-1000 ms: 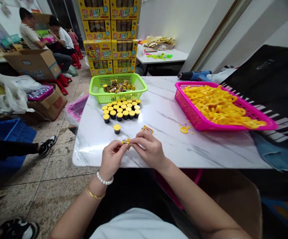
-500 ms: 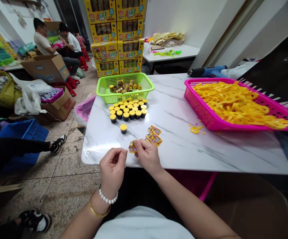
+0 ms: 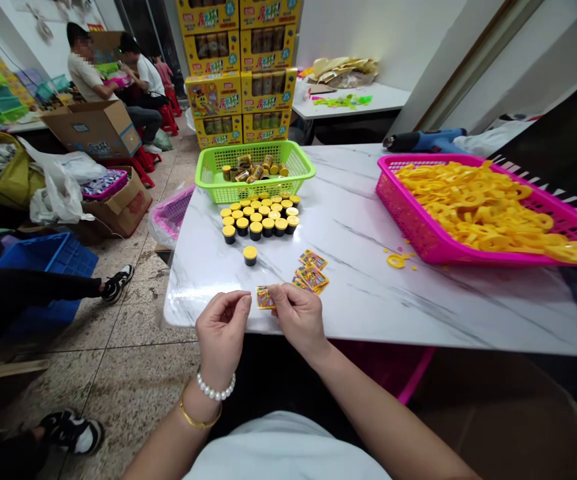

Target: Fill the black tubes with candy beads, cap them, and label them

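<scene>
My right hand pinches a small yellow printed sticker near the table's front edge. To its left, my left hand is closed with thumb and forefinger together; anything between them is too small to make out. More printed stickers lie in a loose pile just beyond my right hand. One black tub with a yellow lid stands apart, beyond my hands. Behind it several similar yellow-lidded tubs stand in rows.
A green basket holding small tubs is behind the rows. At right, a pink basket is heaped with yellow plastic pieces. A blue power tool lies behind it. Yellow boxes are stacked beyond the table. People sit at the far left.
The sticker in my right hand has turned flatter and shows more of its printed face. My left hand has moved slightly left, away from it. The view has shifted a little.
</scene>
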{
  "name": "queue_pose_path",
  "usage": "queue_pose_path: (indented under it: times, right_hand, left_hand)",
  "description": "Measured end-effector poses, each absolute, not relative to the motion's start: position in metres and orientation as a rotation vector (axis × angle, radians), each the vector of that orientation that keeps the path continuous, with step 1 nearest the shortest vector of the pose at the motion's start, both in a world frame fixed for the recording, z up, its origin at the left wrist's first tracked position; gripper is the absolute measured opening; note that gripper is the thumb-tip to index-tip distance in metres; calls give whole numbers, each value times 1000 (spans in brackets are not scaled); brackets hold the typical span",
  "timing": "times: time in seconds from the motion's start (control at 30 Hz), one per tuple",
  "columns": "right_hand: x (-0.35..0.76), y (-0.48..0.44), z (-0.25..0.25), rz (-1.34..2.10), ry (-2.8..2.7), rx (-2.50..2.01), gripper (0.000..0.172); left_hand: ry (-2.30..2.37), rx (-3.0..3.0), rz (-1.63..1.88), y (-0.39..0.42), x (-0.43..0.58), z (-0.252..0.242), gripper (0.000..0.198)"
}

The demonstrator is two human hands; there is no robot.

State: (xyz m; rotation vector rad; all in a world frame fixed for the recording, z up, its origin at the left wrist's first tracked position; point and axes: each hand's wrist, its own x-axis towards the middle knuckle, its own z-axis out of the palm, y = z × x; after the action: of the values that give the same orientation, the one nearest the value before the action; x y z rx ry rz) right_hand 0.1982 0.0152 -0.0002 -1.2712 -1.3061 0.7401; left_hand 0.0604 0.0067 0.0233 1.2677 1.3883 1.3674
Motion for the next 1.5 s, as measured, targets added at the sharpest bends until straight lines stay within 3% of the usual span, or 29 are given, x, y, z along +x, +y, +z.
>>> queue_pose_path:
  times: [0.33,0.57,0.77,0.93,1.03,1.13,1.3,1.4,1.5]
  right_hand:
    - [195,13,-4,633,-1466,-1168,46]
    - [192,22,2,541,-1742,-1104,45]
    - [190,34,6,420,-1977,-1080,49]
    - [201,66,32,82,-2112,-1287,35]
    - [207,94,39,-9,-2253,-1414,38]
    - [213,114,29,269,-2315,-1343,31]
    - [225,123,15,1137,-1547,-985,35]
    - [230,119,21,1435,-1231,-801,39]
    - [231,114,28,1501,-1212,-752,39]
  left_hand:
    - [1280,1061,1243,5,59,20,27]
    - [1190,734,1124,16,45,21,47]
    - [1218,705,1191,20,33,25,46]
    - [1177,624,1227,27,23,24,45]
    - [1129,530,1135,37,16,25,43]
    - [1065,407,1068,49,12,30,36]
    - [1001,228,1054,69,15,42,7]
    - [989,162,1064,78,24,46,13]
    - [939,130,1055,84,35,46,17]
